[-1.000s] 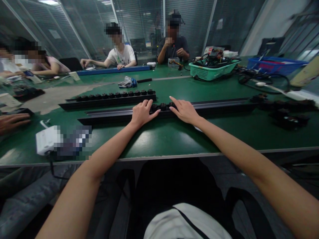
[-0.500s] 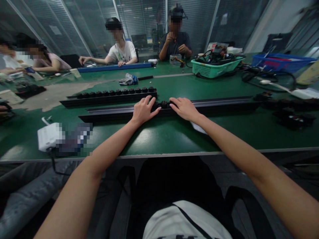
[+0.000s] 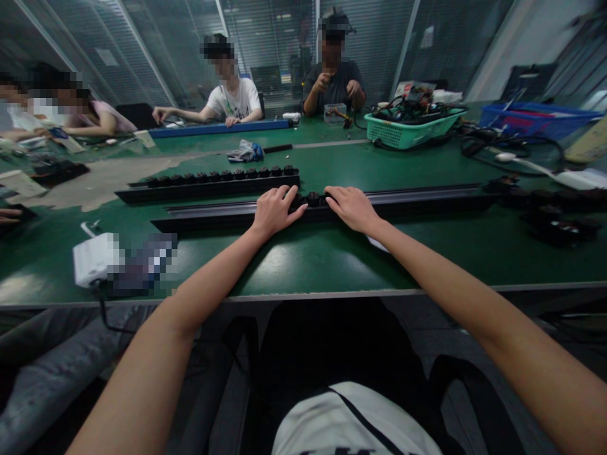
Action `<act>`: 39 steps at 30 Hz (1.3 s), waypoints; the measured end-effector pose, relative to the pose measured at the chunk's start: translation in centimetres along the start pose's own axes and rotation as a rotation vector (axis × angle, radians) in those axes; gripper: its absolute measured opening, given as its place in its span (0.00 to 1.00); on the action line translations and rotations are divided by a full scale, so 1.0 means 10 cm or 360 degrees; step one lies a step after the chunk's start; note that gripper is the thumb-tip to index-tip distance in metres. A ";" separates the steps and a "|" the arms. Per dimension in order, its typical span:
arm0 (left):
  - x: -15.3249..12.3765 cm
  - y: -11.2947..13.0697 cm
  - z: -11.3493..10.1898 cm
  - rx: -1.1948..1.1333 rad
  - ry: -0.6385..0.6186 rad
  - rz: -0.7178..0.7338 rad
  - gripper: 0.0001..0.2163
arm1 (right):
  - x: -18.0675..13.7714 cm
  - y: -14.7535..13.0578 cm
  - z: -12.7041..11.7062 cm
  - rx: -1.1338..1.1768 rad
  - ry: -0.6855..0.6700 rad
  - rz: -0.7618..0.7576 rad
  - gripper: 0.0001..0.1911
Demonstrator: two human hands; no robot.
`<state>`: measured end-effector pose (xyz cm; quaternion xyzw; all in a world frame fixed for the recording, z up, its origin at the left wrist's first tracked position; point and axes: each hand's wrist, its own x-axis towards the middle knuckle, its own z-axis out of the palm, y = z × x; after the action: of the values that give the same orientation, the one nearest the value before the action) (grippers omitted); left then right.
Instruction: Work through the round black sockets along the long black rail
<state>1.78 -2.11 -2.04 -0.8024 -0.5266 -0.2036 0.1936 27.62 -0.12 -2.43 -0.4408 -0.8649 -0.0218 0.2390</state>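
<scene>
A long black metal channel lies crosswise on the green table in front of me. Black socket modules sit in its middle, between my hands. My left hand is closed over the channel just left of them, fingers on the far side and thumb on the near side. On the right, my right hand grips the same stretch, with curled fingers and thumb at the row's end. My fingers partly hide the modules there. Behind lies a second black channel topped with a row of similar modules.
Loose black modules lie at the right, near cables. A white adapter sits at the left front. Farther back are a green basket, a blue basket and a glove. Several people sit around the table.
Both hands stay at the middle of the channel, almost unmoved. The view has shifted very slightly. Across the table, a person's hands have moved a little.
</scene>
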 end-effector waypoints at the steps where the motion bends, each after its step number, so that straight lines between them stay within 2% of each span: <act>1: 0.00 0.00 0.00 -0.0001 -0.0003 -0.0005 0.32 | 0.00 0.00 0.00 -0.0004 0.0004 -0.0001 0.33; 11: 0.00 0.00 -0.01 0.0010 -0.0020 -0.0012 0.34 | -0.01 -0.02 -0.02 -0.0040 0.0079 0.0007 0.31; 25: 0.01 0.03 -0.03 0.0119 -0.0046 -0.0038 0.34 | -0.02 -0.09 -0.06 -0.0180 0.0051 0.0087 0.25; 39: 0.01 -0.01 0.00 0.0096 0.0023 0.0034 0.33 | -0.02 -0.11 -0.04 -0.0195 0.0087 0.0126 0.23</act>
<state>1.76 -2.01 -1.98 -0.8002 -0.5225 -0.1913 0.2238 27.06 -1.00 -1.94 -0.4879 -0.8370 -0.0773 0.2356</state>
